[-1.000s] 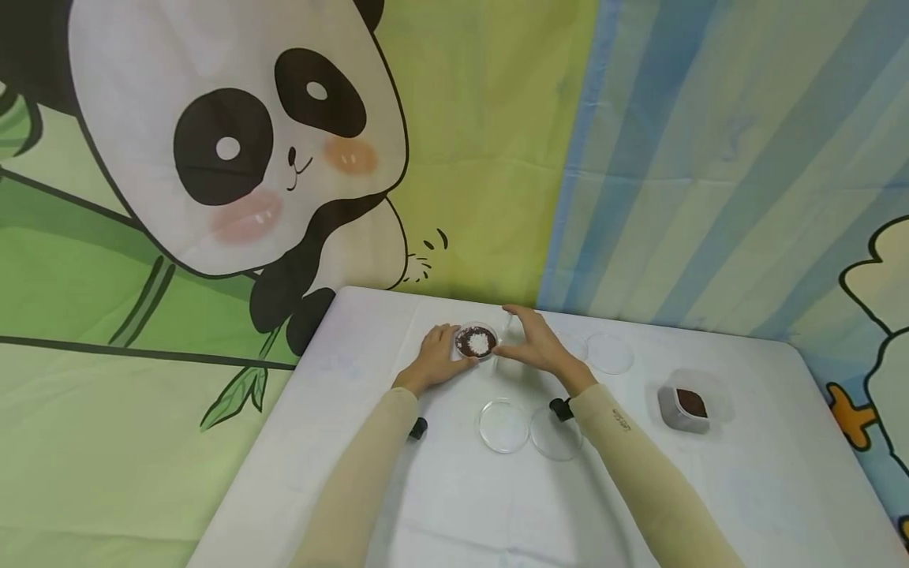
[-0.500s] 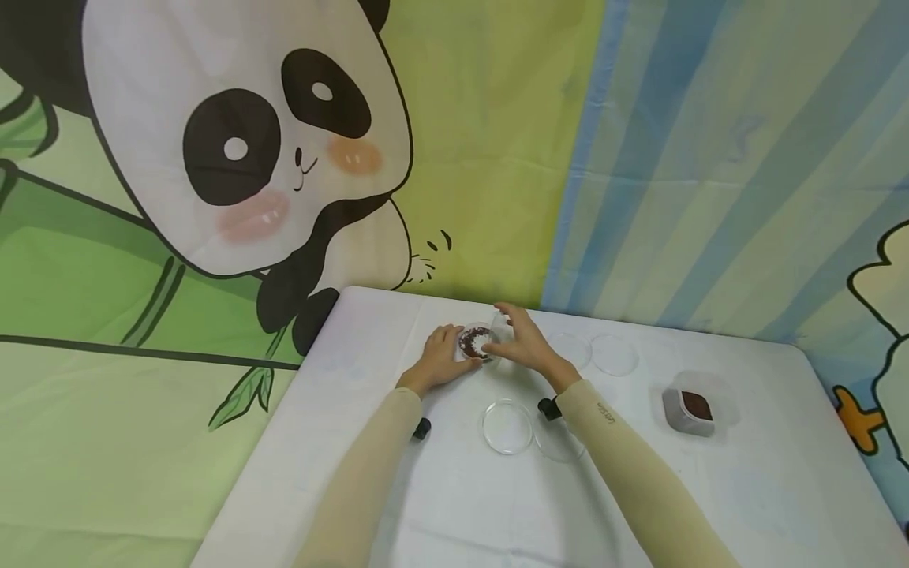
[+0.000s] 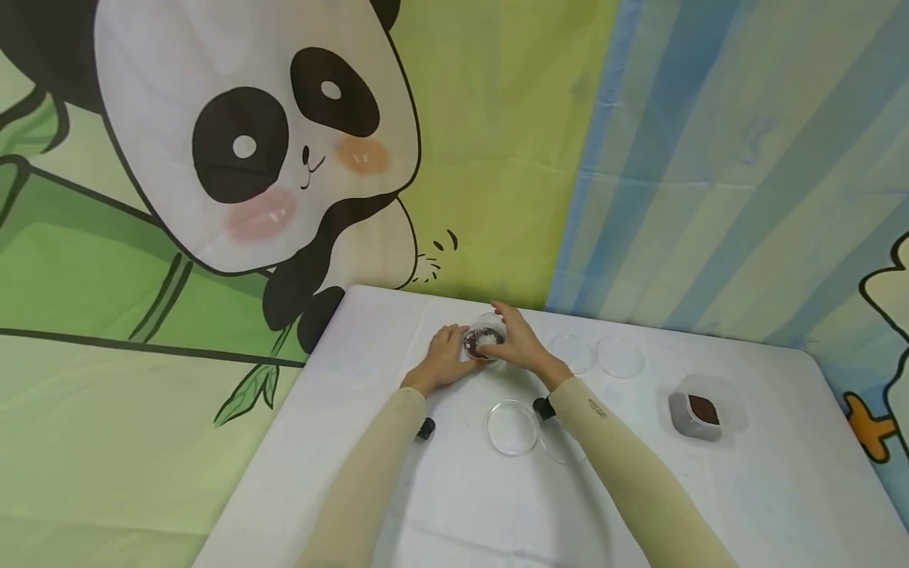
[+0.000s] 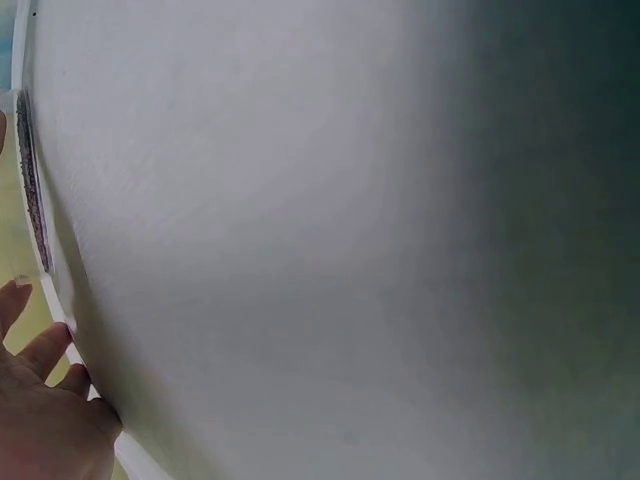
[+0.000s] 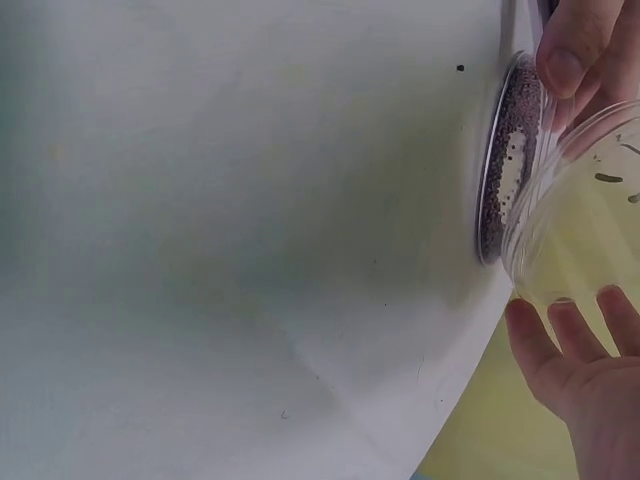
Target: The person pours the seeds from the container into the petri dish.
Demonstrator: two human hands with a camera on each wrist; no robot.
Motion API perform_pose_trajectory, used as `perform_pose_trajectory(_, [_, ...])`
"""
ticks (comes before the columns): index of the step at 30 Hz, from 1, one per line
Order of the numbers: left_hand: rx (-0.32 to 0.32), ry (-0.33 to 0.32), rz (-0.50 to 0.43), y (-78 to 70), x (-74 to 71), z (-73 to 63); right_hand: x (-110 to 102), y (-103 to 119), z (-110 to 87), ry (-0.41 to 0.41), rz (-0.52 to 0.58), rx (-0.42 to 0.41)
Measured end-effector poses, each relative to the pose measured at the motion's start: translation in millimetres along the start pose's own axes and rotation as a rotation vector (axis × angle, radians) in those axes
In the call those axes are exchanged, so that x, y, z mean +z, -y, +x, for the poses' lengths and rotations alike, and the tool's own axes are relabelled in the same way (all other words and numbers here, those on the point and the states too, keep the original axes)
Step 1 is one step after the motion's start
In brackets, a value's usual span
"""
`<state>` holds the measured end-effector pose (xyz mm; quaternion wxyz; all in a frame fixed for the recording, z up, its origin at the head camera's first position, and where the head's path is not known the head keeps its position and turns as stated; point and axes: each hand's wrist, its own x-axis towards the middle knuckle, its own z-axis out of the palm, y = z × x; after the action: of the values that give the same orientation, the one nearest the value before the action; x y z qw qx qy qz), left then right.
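Observation:
A clear petri dish [image 3: 474,341] near the table's back edge holds dark brown granules with a white patch on top. My left hand [image 3: 443,360] grips its left side, fingers behind and thumb in front. My right hand [image 3: 520,344] holds a clear petri dish lid [image 5: 585,225] by its rim, between thumb and fingers. In the right wrist view the lid is tilted close against the granule-filled dish [image 5: 512,160]; whether they touch I cannot tell. Only a sliver of the dish [image 4: 33,185] shows in the left wrist view, above the left hand's fingers [image 4: 45,350].
Two clear round dish parts, one a ring-edged piece [image 3: 512,428], lie in front of the hands, the other [image 3: 561,443] partly under the right forearm. Two more clear discs [image 3: 621,357] lie right of the right hand. A translucent tub [image 3: 694,418] with brown granules stands farther right.
My right hand has moved left, bringing the lid from the dish's right side to over it. The left hand keeps its grip on the dish. The head view has shifted slightly.

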<state>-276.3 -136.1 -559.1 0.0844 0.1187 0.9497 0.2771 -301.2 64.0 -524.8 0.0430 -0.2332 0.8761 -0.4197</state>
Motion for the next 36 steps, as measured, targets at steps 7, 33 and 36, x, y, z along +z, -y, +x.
perform_pose_trajectory(7, [0.013, 0.0, -0.008, 2.8, 1.2, 1.0, 5.8, 2.4, 6.7, 0.021, -0.023, 0.011])
perform_pose_trajectory(33, [0.018, 0.044, 0.014, 7.7, -0.5, -0.6, 22.9, 6.5, 19.6, 0.114, -0.422, 0.031])
perform_pose_trajectory(36, [0.021, 0.041, 0.008, 8.5, 0.1, 0.0, 23.6, 6.4, 19.6, 0.129, -0.427, 0.049])
